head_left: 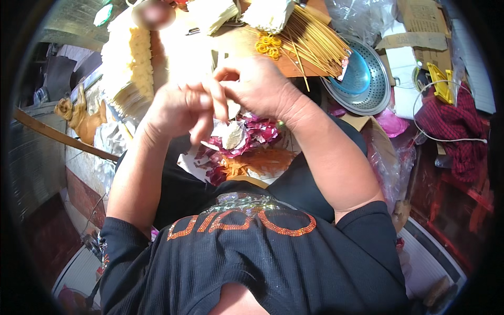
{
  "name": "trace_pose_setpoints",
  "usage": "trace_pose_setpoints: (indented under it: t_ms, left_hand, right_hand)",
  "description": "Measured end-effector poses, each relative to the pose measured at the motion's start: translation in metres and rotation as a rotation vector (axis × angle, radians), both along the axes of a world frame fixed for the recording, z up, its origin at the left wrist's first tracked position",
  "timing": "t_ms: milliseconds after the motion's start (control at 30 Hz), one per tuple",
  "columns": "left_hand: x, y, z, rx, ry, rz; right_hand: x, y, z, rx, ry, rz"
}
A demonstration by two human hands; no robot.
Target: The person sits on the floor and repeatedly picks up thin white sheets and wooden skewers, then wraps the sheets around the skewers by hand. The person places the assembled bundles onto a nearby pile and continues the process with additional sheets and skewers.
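Observation:
Over the near edge of the wooden table (299,67), my two hands meet with their fingers touching. My left hand (181,107) has its fingers curled and pointing toward the right one. The thumb and fingertips of my right hand (257,86) are pinched together. Whatever is between the fingertips is too small or hidden to name. Below them lies a heap of purple-red and white papery peelings (257,131), with orange shavings (236,167) nearer my lap. Beyond my right hand sit yellow rubber bands (269,45) and a fan of thin wooden skewers (317,42).
Pale bundles (268,13) lie at the table's far side. A tall stack of cream sheets (126,68) stands at left, beside a brown dog (86,118). To the right are a metal colander (382,97) with a blue bowl (357,73), cardboard (425,26) and a checked cloth (446,123).

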State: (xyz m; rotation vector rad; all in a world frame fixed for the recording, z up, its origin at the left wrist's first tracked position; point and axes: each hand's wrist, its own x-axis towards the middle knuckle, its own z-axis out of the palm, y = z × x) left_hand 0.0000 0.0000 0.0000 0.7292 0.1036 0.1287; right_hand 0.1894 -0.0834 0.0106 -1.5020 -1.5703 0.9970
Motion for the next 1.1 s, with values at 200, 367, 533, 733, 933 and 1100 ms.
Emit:
trace_pose_setpoints:
  t_ms: [200,367,533,733,933,1100]
  left_hand:
    - [-0.015,0.05,-0.01,0.341,0.617,0.777]
    - [-0.014,0.056,-0.03,0.888,1.085,0.574]
    - [-0.011,0.077,-0.078,1.127,1.147,0.412]
    - [-0.001,0.094,-0.12,1.225,1.165,0.29]
    - [0.031,0.079,-0.088,0.955,1.387,0.36]
    - [0.045,0.073,-0.088,0.76,1.212,0.487]
  right_hand:
    - [0.007,0.006,0.004,-0.11,-0.104,-0.145]
    - [0.005,0.012,-0.001,-0.16,-0.206,-0.109]
    - [0.002,0.039,-0.022,-0.266,-0.273,-0.096]
    - [-0.008,0.065,-0.042,-0.317,-0.397,-0.019]
    - [-0.019,0.058,-0.025,-0.19,-0.306,0.037]
    - [-0.011,0.049,-0.018,-0.202,-0.341,0.021]
